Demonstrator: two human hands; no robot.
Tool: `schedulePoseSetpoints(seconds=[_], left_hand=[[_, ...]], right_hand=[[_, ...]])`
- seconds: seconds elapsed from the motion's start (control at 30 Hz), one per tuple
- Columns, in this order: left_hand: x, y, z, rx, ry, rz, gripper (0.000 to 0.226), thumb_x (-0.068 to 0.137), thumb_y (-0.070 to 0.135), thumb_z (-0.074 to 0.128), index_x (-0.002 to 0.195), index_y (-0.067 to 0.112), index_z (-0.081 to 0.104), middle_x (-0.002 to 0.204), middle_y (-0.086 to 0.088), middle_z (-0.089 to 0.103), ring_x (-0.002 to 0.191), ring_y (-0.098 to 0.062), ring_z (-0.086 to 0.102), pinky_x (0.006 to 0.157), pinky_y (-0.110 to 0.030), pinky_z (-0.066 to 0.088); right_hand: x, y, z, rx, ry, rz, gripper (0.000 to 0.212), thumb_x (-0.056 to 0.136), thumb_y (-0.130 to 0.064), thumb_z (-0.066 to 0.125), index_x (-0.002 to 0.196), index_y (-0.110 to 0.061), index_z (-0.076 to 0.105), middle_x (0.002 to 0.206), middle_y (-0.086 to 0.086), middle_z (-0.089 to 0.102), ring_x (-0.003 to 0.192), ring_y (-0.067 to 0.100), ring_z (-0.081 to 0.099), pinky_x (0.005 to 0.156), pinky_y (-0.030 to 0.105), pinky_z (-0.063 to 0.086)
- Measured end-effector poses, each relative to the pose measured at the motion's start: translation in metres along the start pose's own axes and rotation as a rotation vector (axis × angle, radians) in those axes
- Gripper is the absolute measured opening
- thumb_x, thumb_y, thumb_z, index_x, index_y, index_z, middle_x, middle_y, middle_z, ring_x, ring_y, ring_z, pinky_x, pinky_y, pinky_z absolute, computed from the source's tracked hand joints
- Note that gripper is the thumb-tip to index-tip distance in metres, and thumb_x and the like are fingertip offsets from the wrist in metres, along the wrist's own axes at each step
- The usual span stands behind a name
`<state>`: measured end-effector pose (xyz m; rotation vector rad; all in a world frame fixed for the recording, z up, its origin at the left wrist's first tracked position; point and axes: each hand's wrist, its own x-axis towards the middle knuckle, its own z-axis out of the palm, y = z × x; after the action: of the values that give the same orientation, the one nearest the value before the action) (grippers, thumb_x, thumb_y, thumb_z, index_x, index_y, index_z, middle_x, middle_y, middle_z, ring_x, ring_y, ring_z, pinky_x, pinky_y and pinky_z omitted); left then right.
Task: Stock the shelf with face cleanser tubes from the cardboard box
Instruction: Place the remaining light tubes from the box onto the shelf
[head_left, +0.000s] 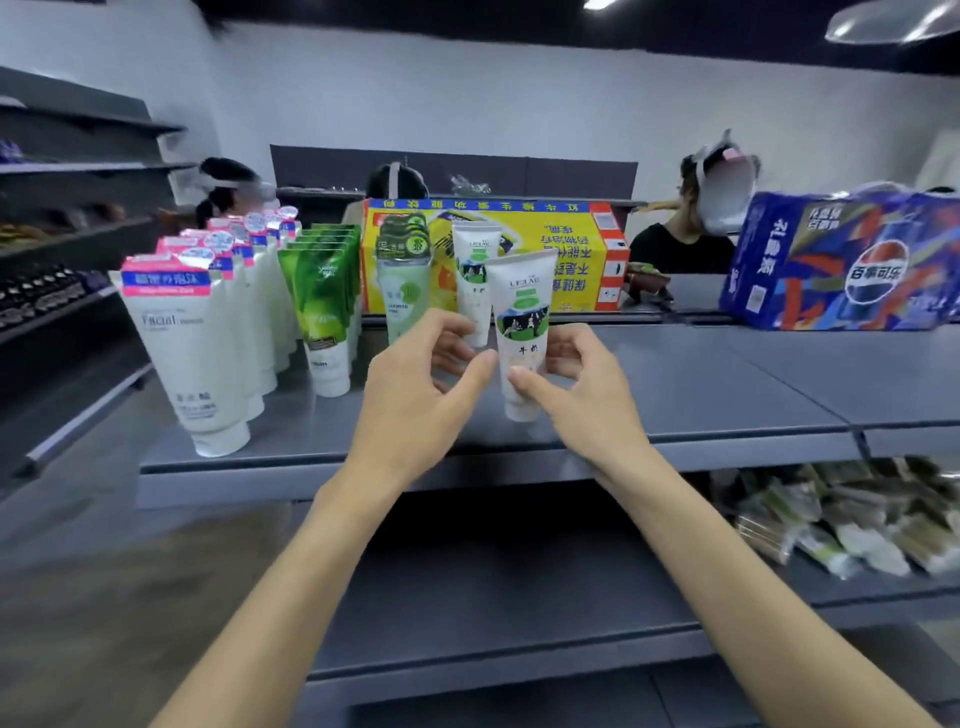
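Right hand pinches a white cow-printed cleanser tube, standing cap-down on the grey metal shelf; left hand, fingers loosely curled, touches its side.

Top shelf, left to right: a row of facial tubes running front to back; beside it a row of leaf-print tubes; then a row of mud-mask tubes; then two milk tubes, one behind the other. Behind these a printed carton is set; far right, a cola case. Packets are stacked on the lower shelf, at right.
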<state>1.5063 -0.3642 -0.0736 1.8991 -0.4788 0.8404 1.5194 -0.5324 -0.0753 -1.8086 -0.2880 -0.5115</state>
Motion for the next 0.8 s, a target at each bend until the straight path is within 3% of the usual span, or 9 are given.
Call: schedulePoseSetpoints(seconds=[0.17,0.3,0.43,0.67,0.8], left_hand=[[0.006,-0.027,0.018,0.112,-0.028,-0.077,0.021,0.087,0.035,0.069,0.102,0.024,0.061,0.084,0.009,0.066,0.077,-0.003,0.062,0.073,-0.028,0.053],[0.019,-0.032,0.029,0.142,-0.014,-0.099,0.026,0.083,0.044,0.065,0.100,0.024,0.061,0.081,0.010,0.067,0.071,-0.001,0.062,0.071,-0.028,0.054],[0.031,-0.034,0.040,0.165,0.003,-0.098,0.015,0.089,0.031,0.067,0.097,0.020,0.062,0.082,0.007,0.068,0.073,-0.006,0.064,0.072,-0.031,0.055],[0.029,-0.044,0.046,0.152,0.036,-0.135,0.013,0.086,0.017,0.067,0.097,0.021,0.062,0.083,0.009,0.065,0.069,0.000,0.061,0.066,-0.015,0.048],[0.029,-0.047,0.045,0.112,0.082,-0.157,0.016,0.084,0.015,0.068,0.096,0.021,0.061,0.080,0.017,0.063,0.070,0.004,0.059,0.064,-0.008,0.044]], right_hand=[[0.031,0.026,0.014,0.070,-0.005,0.123,0.029,0.083,-0.016,0.078,0.096,-0.029,0.055,0.104,-0.006,0.070,0.100,0.016,0.069,0.092,0.045,0.056],[0.058,0.037,0.027,0.046,-0.014,0.120,0.032,0.082,-0.019,0.078,0.104,-0.024,0.055,0.106,-0.004,0.070,0.099,0.018,0.069,0.091,0.047,0.056],[0.079,0.042,0.041,0.012,-0.004,0.098,0.032,0.082,-0.019,0.078,0.105,-0.022,0.055,0.104,-0.004,0.070,0.095,0.016,0.069,0.089,0.044,0.057],[0.106,0.055,0.057,-0.034,-0.009,0.081,0.035,0.080,-0.022,0.081,0.098,-0.023,0.051,0.103,-0.003,0.069,0.095,0.017,0.066,0.083,0.034,0.055],[0.115,0.060,0.061,-0.033,-0.001,0.067,0.033,0.080,-0.020,0.079,0.094,-0.026,0.050,0.099,-0.005,0.068,0.095,0.019,0.067,0.088,0.040,0.056]])
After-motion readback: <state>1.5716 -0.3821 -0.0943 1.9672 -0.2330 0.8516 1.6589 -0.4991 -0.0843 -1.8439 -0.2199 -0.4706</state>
